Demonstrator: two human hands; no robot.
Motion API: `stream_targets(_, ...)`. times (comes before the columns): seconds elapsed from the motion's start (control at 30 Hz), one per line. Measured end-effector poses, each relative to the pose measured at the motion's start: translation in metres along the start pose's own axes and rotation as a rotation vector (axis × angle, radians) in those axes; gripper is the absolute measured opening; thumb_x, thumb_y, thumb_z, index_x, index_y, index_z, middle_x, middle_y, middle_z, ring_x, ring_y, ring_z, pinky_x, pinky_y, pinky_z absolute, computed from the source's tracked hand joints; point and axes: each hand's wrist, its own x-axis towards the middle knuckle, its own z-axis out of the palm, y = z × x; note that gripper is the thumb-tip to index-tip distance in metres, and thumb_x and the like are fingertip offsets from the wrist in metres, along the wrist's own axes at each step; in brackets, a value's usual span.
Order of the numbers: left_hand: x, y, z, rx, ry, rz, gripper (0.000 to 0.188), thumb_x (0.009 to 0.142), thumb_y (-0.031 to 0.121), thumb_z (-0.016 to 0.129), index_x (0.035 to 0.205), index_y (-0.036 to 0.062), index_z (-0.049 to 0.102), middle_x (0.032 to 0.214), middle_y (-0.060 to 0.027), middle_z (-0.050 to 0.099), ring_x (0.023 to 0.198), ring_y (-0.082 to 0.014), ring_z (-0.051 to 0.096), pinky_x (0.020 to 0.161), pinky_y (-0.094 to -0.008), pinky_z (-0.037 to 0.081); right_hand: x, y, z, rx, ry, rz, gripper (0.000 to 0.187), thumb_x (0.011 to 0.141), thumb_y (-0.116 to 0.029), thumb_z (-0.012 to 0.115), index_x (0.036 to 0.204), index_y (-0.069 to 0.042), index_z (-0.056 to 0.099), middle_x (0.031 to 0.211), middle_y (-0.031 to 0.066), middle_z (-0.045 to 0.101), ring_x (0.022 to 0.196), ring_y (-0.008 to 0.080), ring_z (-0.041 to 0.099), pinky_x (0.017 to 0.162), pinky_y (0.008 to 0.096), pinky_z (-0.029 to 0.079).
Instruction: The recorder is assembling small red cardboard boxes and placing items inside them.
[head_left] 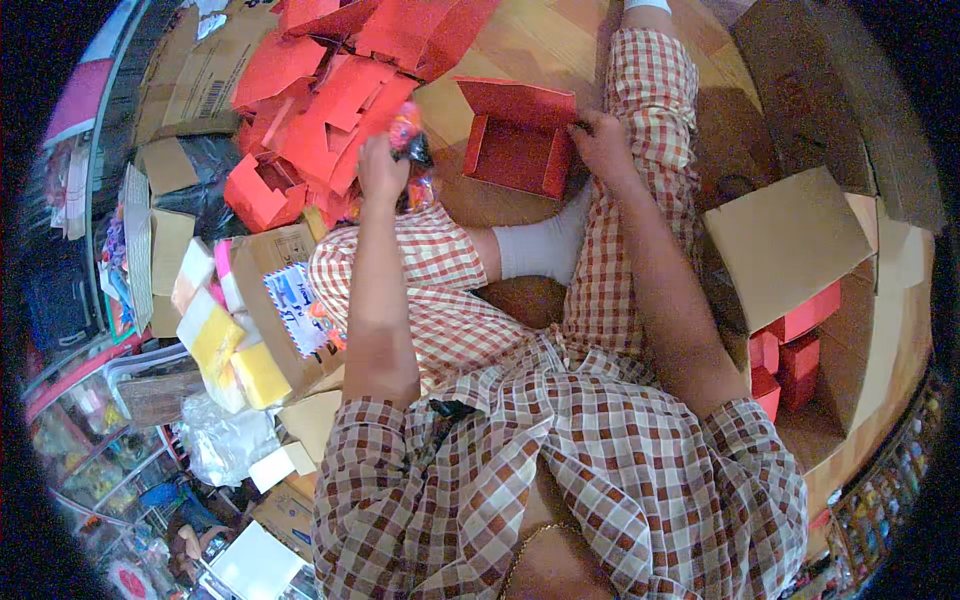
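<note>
Right now the open red box [518, 140] sits on the wooden floor [520, 50] just beyond the person's crossed legs, lid flap standing up behind it. The right hand [603, 140] grips its right wall, apparently to steady it. The left hand [383, 165] is closed around a small bright wrapped packet [408, 130] — held just left of the box, near its mouth. One assembled box is in hand; to the left lies a heap of flat red box blanks [320, 90], too tangled to count. On the right, a big cardboard carton [800, 240] holds at least four finished red boxes [800, 340] — stacked within easy reach.
</note>
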Motion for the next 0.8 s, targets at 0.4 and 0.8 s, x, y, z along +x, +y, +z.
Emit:
stream_targets(0.4, -0.067, 0.099, -0.049, -1.305, 0.387, -0.014, 0.035, 0.082, 0.0, 0.055, 0.117, 0.0025, 0.046, 0.101, -0.0069, 0.057, 0.096, -0.0176, 0.054, 0.086, -0.0324, 0.042, -0.003, -0.004, -0.001, -0.015, -0.232, -0.061, 0.025, 0.079, -0.01, 0.058, 0.103, -0.006, 0.063, 0.094, 0.0181, 0.064, 0.088, 0.0324, 0.062, 0.08, 0.0395, 0.048)
stream_targets(0.8, -0.075, 0.133, 0.014, -0.19, 0.164, 0.383, 0.054, 0.065, -0.004, 0.053, 0.118, 0.0049, 0.046, 0.12, -0.0124, 0.049, 0.117, -0.0304, 0.042, 0.103, -0.0473, 0.026, -0.001, 0.0, 0.006, 0.015, -0.256, -0.162, 0.029, 0.08, -0.019, 0.059, 0.108, -0.012, 0.061, 0.096, 0.0177, 0.063, 0.088, 0.0326, 0.061, 0.078, 0.039, 0.048)
